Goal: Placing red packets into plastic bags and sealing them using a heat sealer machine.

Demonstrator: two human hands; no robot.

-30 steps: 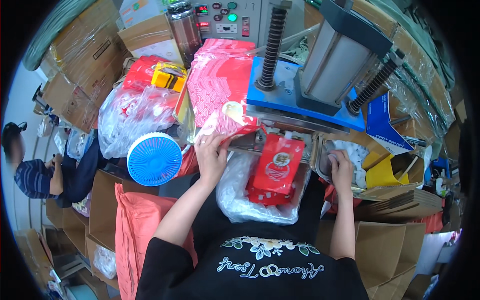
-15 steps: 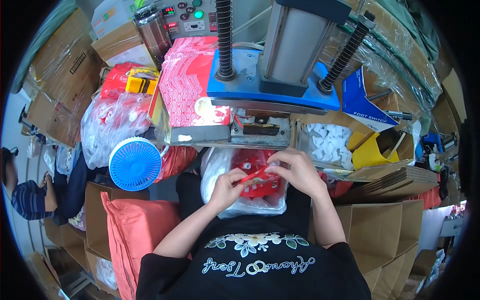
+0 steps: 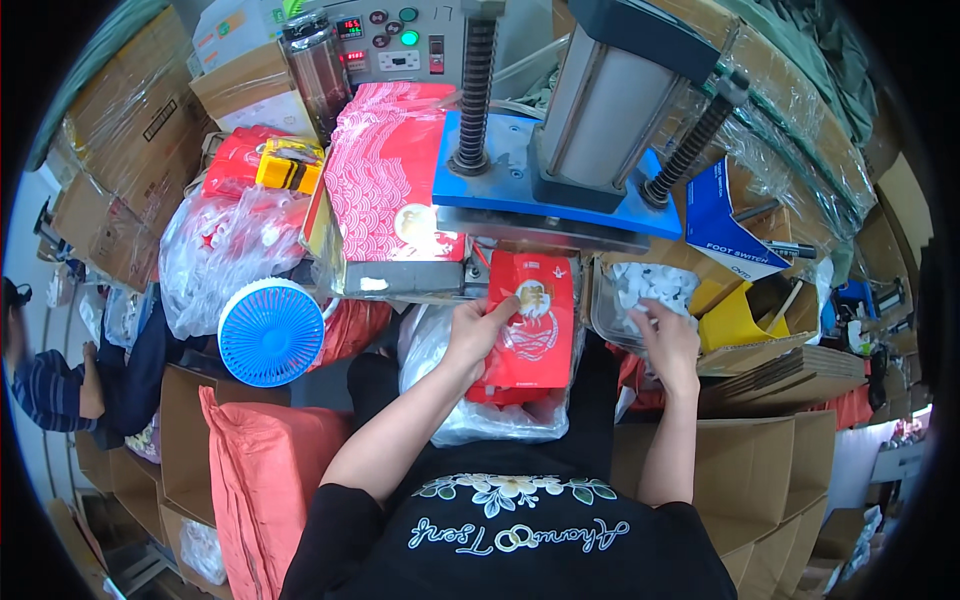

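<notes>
My left hand (image 3: 482,335) pinches the left edge of a flat red pouch (image 3: 538,345) printed with a gold emblem and white line drawing. The pouch lies above an open clear plastic bag (image 3: 428,345) on my lap, with more red pouches partly hidden in it. Its upper end reaches the front of a press with a blue plate (image 3: 510,150). Over at the right, my right hand (image 3: 668,340) dips into a clear bin (image 3: 606,318) of small white plastic pieces (image 3: 650,285). Its fingers are bent and drawn together; what they hold, if anything, is hidden.
A blue fan (image 3: 270,330) stands left of the bag. Stacked pink-red sheets (image 3: 385,170) sit beside the press, near a yellow tool (image 3: 290,165). An open cardboard box (image 3: 770,335) borders the bin. Another person (image 3: 55,370) is at far left.
My right hand has let go of the red pouch and moved right into the bin. My left hand has raised the pouch, now flat and facing up. The view has shifted slightly.
</notes>
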